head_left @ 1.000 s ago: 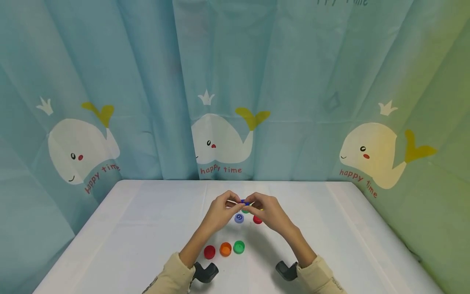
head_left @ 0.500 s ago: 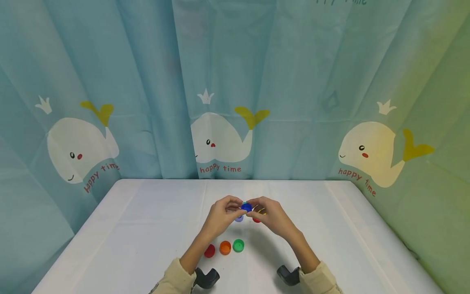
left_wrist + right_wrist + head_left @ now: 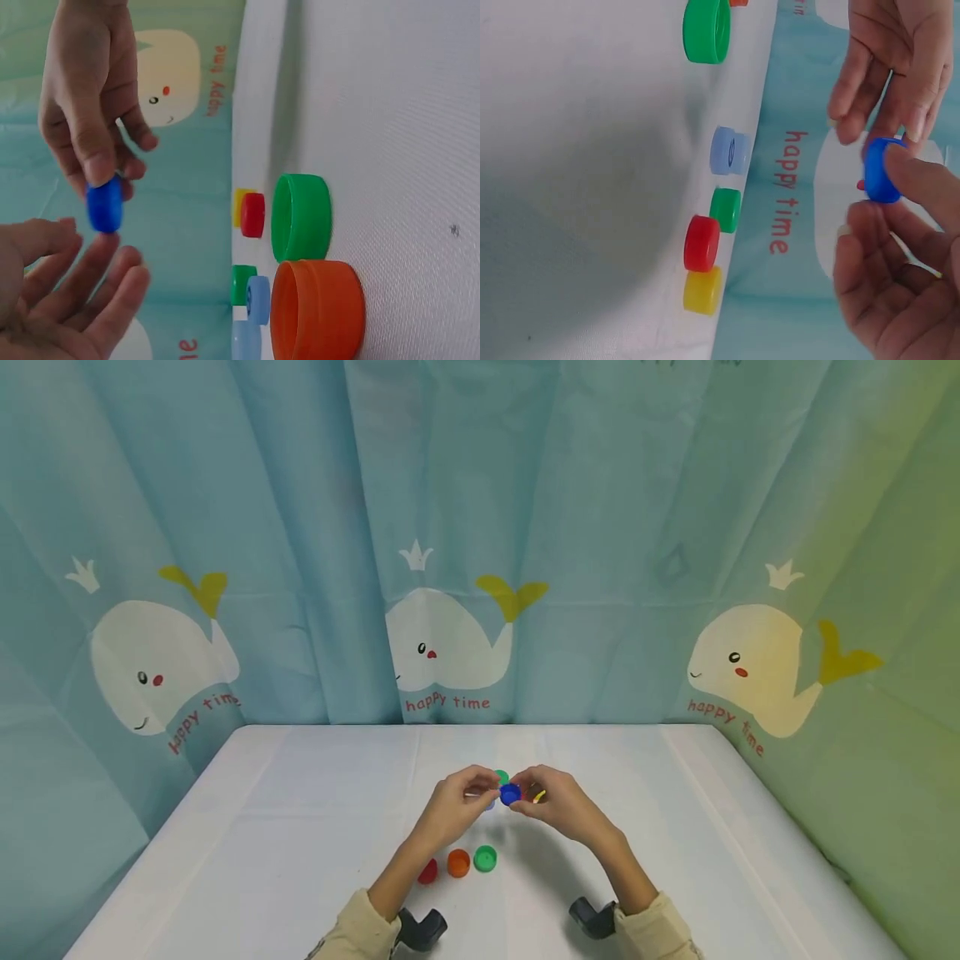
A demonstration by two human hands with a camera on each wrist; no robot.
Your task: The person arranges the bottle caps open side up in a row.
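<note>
A small blue bottle cap (image 3: 510, 794) is up in the air between my two hands, its hollow side towards the head camera. My right hand (image 3: 555, 803) pinches it between thumb and fingers. Close by on the left, my left hand (image 3: 453, 808) has loosely bent fingers with nothing gripped. One left fingertip is at the cap's edge in the left wrist view; whether it touches I cannot tell. On the table in front of my arms lie a red cap (image 3: 427, 871), an orange cap (image 3: 458, 862) and a green cap (image 3: 485, 858) in a row, the latter two hollow side up.
Behind my hands on the white table (image 3: 300, 827) stand more caps: a green one (image 3: 726, 210), a red one (image 3: 702, 244), a yellow one (image 3: 703, 291) and light blue ones (image 3: 727, 151). A whale-print curtain (image 3: 600, 527) hangs behind the table.
Both hands held the blue cap a second ago. It has turned its hollow side to the head camera and moved slightly nearer and right. The left fingers have loosened from it.
</note>
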